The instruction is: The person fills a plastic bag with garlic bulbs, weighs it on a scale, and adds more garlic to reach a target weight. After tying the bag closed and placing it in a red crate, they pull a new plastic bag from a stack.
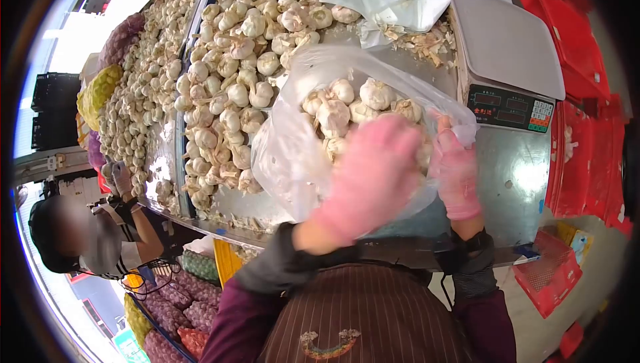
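Head view: metal table (517,163) under all. Garlic heap (237,73) spread across it, left of clear bag (280,140). Scale (510,43) beyond bag, to right. Left hand (373,176), pink-gloved, blurred over bag mouth; grip, cannot tell. Right hand (457,170), gloved, clamped on bag's rim. Bulbs (333,116) inside bag.

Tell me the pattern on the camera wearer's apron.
The apron is dark brown with thin, pale lengthwise stripes, seen in the head view, the only one.
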{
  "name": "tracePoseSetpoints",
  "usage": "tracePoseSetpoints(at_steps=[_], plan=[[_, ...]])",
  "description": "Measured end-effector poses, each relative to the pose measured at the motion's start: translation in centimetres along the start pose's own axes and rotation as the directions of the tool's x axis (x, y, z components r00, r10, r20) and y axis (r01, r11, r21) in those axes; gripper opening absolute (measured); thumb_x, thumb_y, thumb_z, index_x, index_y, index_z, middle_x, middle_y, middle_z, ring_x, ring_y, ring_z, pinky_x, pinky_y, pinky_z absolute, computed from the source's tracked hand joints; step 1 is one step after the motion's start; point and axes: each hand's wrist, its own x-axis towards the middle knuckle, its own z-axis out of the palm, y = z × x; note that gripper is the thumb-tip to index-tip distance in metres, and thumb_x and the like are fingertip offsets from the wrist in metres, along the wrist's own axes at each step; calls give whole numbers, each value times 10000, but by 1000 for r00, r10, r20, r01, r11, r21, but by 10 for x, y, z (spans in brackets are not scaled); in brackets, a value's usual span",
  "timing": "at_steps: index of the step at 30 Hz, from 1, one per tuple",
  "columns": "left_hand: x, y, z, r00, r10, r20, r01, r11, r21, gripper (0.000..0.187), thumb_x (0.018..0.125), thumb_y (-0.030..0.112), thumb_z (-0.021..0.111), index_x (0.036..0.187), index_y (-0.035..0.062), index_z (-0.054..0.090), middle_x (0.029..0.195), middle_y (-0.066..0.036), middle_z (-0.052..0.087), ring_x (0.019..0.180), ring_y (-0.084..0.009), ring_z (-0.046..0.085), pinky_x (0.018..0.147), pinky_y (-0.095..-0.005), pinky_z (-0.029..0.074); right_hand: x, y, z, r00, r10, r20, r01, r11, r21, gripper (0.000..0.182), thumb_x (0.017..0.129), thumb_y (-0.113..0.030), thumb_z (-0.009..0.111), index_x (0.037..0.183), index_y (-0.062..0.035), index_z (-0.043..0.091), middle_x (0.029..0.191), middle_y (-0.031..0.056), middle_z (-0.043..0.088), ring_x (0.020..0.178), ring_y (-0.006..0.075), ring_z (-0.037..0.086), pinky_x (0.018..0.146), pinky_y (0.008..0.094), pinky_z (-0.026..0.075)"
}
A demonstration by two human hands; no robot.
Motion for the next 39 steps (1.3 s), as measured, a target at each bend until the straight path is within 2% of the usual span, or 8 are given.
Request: tracePoseSetpoints(at_steps=[10,16,18,20,22,26,30,39], plan=[[-98,-105,-11,879,-28,477,-149,932,331,309,732,203,685,1029,185,602,977,-127,564,991,-293,551,839,-443,458,14,-8,-11,996,62,66,-78,959,273,249,900,-222,529,1074,-81,638,641,-74,395,537,30,363,476,208,278],[-48,-170,-67,571,-801,180,681,585,441,217,840,197,599,942,29,691,791,-139,685,677,-231,648,652,-329,515,11,6,0,998,63,16,-65,981,182,240,921,-216,523,1088,-69,615,545,-84,364,420,23,326,377,207,249],[-38,-176,-18,832,-550,74,555,820,-142,341,814,233,588,1039,-18,637,753,-198,661,681,-300,652,705,-395,517,8,-6,8,996,44,78,-58,980,188,204,894,-174,516,1043,-80,619,602,-74,408,474,31,359,415,212,276],[-6,-123,18,982,-190,-5,190,980,56,441,728,91,578,1167,132,568,1225,-281,499,1135,-425,490,934,-490,421,8,-5,14,990,39,134,-64,979,192,179,868,-131,509,998,-90,624,659,-65,451,527,39,392,453,217,302],[-4,-77,19,979,-82,187,64,993,99,456,706,128,624,1156,169,565,1330,-292,339,1203,-499,360,995,-558,351,17,1,15,997,-37,68,20,974,227,207,879,-120,503,1043,-88,625,656,-69,452,507,31,375,441,197,283],[-69,-103,-10,703,243,-668,337,714,614,558,713,262,730,1230,153,553,1383,-217,331,1203,-438,372,899,-541,422,28,19,-22,996,73,-57,-51,947,318,216,899,-133,505,1074,-94,625,622,-71,435,461,26,355,421,190,287],[-148,-169,-47,452,-847,-280,854,501,-139,331,770,98,674,1088,18,632,950,-96,651,824,-139,582,671,-251,479,23,-5,-60,925,271,266,-364,832,418,207,919,-193,516,1086,-106,602,591,-60,465,441,40,405,401,206,339],[-85,-60,-130,671,-554,-492,267,800,-537,230,810,-6,581,1022,-53,658,935,-53,681,852,-80,613,741,-198,462,-66,-65,127,701,-70,710,-501,659,561,357,970,-222,466,1272,-31,461,875,55,598,600,106,529,550,221,463]])
